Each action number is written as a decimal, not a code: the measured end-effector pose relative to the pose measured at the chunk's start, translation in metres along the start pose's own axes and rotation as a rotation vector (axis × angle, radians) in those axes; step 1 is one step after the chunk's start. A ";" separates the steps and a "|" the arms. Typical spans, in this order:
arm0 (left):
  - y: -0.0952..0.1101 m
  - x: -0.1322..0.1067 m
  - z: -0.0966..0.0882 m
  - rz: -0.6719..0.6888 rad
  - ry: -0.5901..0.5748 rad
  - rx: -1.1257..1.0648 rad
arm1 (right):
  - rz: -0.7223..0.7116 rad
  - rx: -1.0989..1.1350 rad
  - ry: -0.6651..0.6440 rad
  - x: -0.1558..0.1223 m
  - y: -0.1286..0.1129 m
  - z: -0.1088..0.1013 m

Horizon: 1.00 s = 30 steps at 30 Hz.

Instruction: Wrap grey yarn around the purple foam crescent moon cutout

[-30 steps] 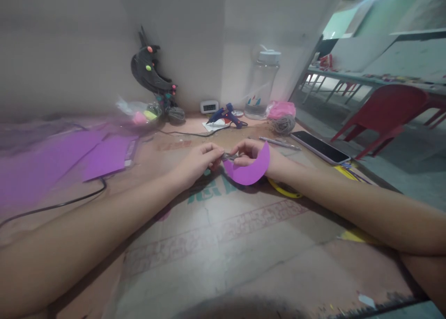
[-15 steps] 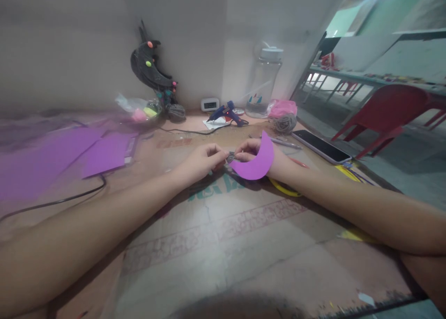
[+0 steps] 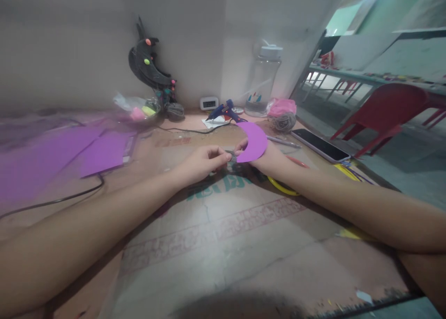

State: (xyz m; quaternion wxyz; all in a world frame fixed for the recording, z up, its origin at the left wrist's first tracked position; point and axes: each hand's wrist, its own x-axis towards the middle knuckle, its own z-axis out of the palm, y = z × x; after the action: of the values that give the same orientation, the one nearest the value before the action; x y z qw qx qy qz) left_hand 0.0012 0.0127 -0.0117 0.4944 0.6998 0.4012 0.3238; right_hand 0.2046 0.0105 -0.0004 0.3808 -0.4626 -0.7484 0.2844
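Note:
A purple crescent cut from paper or foam sheet (image 3: 258,145) stands in front of my right hand (image 3: 271,162), hiding most of its fingers. The crescent's lower tip lies close to the right fingertips, which are closed. My left hand (image 3: 205,165) is just to the left, its thumb and forefinger pinched at a small dark grey piece (image 3: 232,155), perhaps yarn, that spans the narrow gap between both hands. Its exact kind is too blurred to make out. Both hands are low over the cardboard-covered tabletop (image 3: 216,226).
Purple sheets (image 3: 106,154) lie at left. Along the wall are a black decorated crescent (image 3: 146,61), a small digital clock (image 3: 209,103), a blue glue gun (image 3: 223,109), a clear bottle (image 3: 263,80) and grey yarn (image 3: 283,121). A phone (image 3: 320,145) and yellow-handled scissors (image 3: 282,187) lie right.
The purple crescent has turned and risen, so its upper tip now points up and left instead of straight up. My right fingers are more hidden behind it. The left hand has barely moved.

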 end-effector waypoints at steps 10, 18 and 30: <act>0.009 -0.004 -0.002 0.045 0.173 0.049 | 0.014 0.353 -0.143 -0.002 0.002 0.001; 0.004 -0.006 0.003 0.192 0.169 0.117 | 0.069 0.070 -0.047 -0.005 0.001 0.001; 0.011 -0.013 0.007 0.350 0.229 0.443 | -0.012 -0.026 -0.031 -0.011 -0.012 0.002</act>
State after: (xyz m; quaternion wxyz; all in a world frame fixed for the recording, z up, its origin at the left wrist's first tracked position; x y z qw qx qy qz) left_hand 0.0035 -0.0038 -0.0037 0.2182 0.8080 0.3885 0.3855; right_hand 0.2005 -0.0048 0.0041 0.3649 -0.4583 -0.7607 0.2795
